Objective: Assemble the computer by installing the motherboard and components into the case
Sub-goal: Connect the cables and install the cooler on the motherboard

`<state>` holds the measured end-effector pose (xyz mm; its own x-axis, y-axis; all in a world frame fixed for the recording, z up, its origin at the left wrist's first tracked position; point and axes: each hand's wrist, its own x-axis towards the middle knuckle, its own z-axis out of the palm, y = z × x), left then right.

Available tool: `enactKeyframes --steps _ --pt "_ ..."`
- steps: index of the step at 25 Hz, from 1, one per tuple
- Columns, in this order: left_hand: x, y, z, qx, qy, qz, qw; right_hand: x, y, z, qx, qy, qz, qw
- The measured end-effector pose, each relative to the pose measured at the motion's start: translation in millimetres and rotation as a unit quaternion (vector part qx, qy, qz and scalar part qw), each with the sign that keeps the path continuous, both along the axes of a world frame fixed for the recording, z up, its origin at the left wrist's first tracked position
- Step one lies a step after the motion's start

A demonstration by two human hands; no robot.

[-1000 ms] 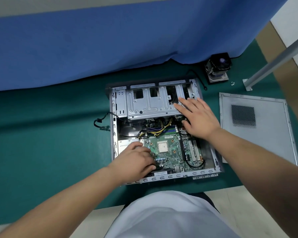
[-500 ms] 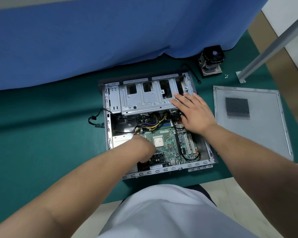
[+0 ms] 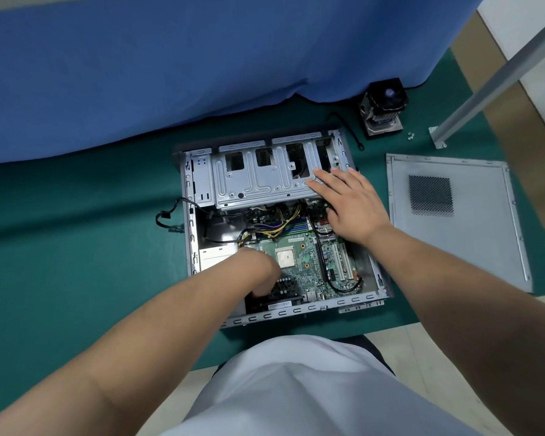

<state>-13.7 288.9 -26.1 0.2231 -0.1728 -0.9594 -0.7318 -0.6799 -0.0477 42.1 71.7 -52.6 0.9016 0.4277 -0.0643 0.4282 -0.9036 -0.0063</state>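
An open computer case (image 3: pixel 202 190) lies on the green table (image 3: pixel 76 247), motherboard (image 3: pixel 309 262) seated inside. The right hand (image 3: pixel 348 204) rests spread on the drive cage (image 3: pixel 258 180); the left hand (image 3: pixel 258 275) reaches down inside, its grip hidden.

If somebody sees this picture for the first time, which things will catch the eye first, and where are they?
The open computer case lies in the middle of the green mat, with the green motherboard bare inside it. The right hand lies flat on the metal drive cage at the far side, and the left hand reaches down at the board's near-left corner.
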Motion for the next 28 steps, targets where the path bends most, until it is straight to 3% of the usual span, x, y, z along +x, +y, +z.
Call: enactKeyframes --steps 5,8,10,13,16,20,23,28 --pt "-2 4 9 -0.035 0.000 -0.002 0.999 1 -1 -1 0.006 -0.005 -0.001 1.000" --pt "-5 17 14 -0.116 -0.043 0.007 0.992 1 -2 -3 0.003 -0.002 0.001 1.000" --pt "-6 26 13 -0.198 -0.064 0.062 0.976 -1 0 -1 -0.004 0.002 0.003 1.000" --pt "4 36 10 -0.330 -0.082 0.188 0.921 -4 1 3 -0.012 0.024 0.000 1.000" --pt "30 42 14 -0.434 -0.147 0.291 0.840 -3 2 7 -0.004 0.046 0.000 0.999" --pt "76 39 15 -0.526 -0.313 0.334 0.717 8 -3 18 0.031 0.108 0.012 0.994" --pt "116 26 8 -0.524 -0.395 0.346 0.670 38 -15 35 0.066 0.132 0.037 0.988" --pt "159 6 -20 -0.371 -0.433 0.416 0.708 106 -49 55 0.130 0.115 -0.059 0.983"
